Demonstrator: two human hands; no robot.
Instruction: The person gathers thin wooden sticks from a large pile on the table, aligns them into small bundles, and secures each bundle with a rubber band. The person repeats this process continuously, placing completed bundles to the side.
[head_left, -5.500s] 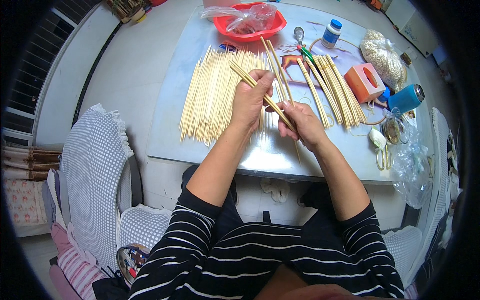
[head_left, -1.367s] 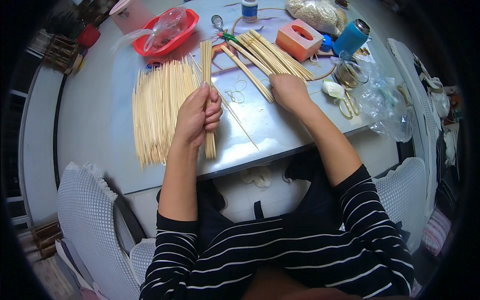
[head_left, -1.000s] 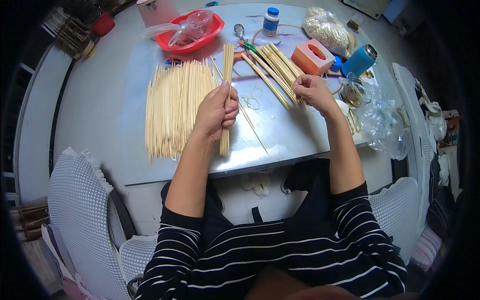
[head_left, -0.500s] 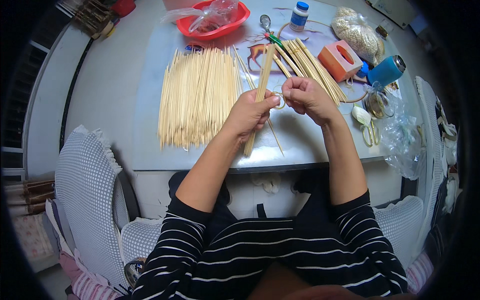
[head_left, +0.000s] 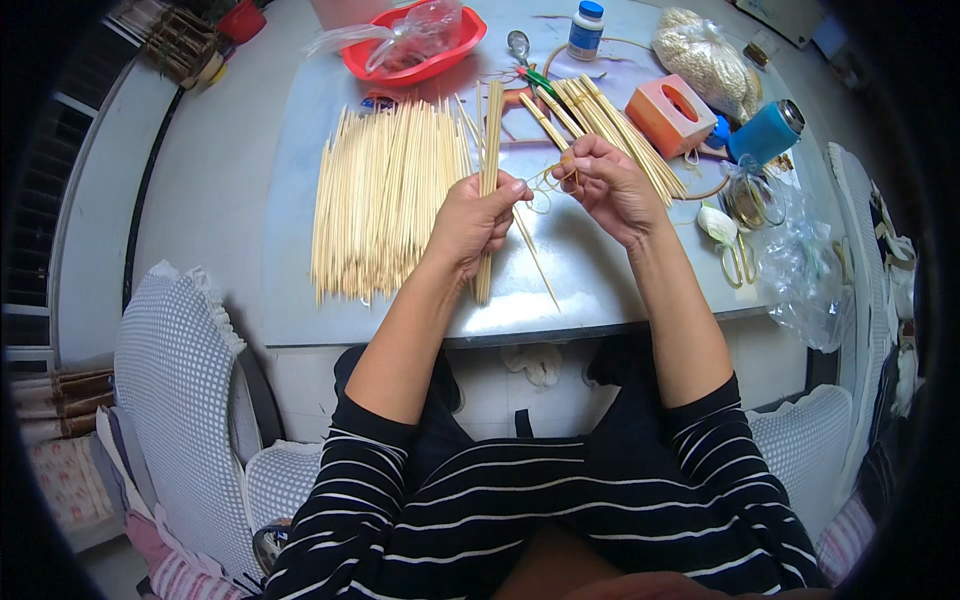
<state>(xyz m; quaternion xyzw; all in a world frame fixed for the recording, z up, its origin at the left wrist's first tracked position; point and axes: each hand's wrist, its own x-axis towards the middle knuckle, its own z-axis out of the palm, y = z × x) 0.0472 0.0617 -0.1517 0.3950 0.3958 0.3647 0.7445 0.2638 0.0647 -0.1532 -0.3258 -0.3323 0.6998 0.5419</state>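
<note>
My left hand [head_left: 476,222] is closed round an upright bundle of thin wooden skewers [head_left: 491,140], thumb pressed toward the right. Thin tan rubber bands [head_left: 541,190] stretch between that thumb and my right hand [head_left: 612,188], whose fingertips pinch them. How many bands there are I cannot tell. Left of my hands lies a broad layer of loose skewers [head_left: 385,200] side by side. A single skewer [head_left: 537,260] slants over the table below the bands. Beyond my right hand lie several tied skewer bundles [head_left: 625,135].
At the back stand a red basin [head_left: 415,62] with a plastic bag in it and a white bottle [head_left: 586,32]. To the right are a tissue box [head_left: 672,115], a blue flask [head_left: 768,133], scissors [head_left: 739,262], a bag of pale pellets [head_left: 705,60] and a clear plastic bag [head_left: 805,285].
My left hand and the skewer bundle have shifted left, and the bundle stands more upright. My right hand has risen slightly, and the rubber bands now span a wider gap between the hands.
</note>
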